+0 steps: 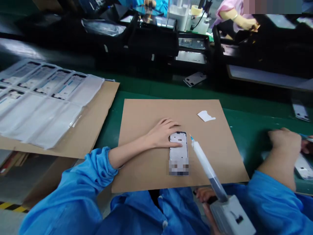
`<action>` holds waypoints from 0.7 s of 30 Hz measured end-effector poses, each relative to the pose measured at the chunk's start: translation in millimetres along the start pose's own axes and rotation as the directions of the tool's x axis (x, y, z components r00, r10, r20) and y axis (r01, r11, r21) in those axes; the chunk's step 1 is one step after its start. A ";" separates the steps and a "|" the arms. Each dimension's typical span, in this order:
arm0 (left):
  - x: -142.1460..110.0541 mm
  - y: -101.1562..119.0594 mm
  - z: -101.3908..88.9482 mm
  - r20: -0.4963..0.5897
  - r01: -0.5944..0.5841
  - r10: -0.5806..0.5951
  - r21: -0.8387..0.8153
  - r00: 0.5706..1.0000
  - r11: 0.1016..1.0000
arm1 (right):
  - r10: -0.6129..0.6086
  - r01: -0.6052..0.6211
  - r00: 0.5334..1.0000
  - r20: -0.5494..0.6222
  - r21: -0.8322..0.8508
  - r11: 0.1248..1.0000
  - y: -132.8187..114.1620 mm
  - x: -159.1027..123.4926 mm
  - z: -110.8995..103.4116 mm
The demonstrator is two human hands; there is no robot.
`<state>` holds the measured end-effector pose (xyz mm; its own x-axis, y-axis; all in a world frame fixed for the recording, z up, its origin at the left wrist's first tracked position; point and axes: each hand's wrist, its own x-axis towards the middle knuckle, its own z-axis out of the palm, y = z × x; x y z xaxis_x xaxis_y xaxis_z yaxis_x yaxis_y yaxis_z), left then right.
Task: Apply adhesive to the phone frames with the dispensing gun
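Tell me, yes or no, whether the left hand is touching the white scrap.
No, the left hand rests on the phone frame, and the white scrap lies apart on the cardboard.

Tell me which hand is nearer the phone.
Left. The left hand touches the phone; the right hand is farther off, beyond the cardboard's near edge, gripping the syringe tool.

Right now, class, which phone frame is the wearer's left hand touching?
The phone frame on the central cardboard; the wearer's left hand touches it, while the others lie off that cardboard.
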<state>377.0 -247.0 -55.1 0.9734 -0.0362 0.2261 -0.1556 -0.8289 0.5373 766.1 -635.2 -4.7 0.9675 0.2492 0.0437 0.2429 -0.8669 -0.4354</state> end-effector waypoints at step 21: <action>-0.9 5.4 2.2 -0.038 -0.099 0.101 0.048 0.994 0.994 | -0.496 0.614 0.765 0.410 -0.696 0.372 42.5 46.2 15.1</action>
<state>375.6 -252.8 -54.2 0.9455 -0.0983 0.3104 -0.2432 -0.8472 0.4723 820.1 -653.9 -34.8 0.5909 0.7979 -0.1190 0.7337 -0.4701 0.4906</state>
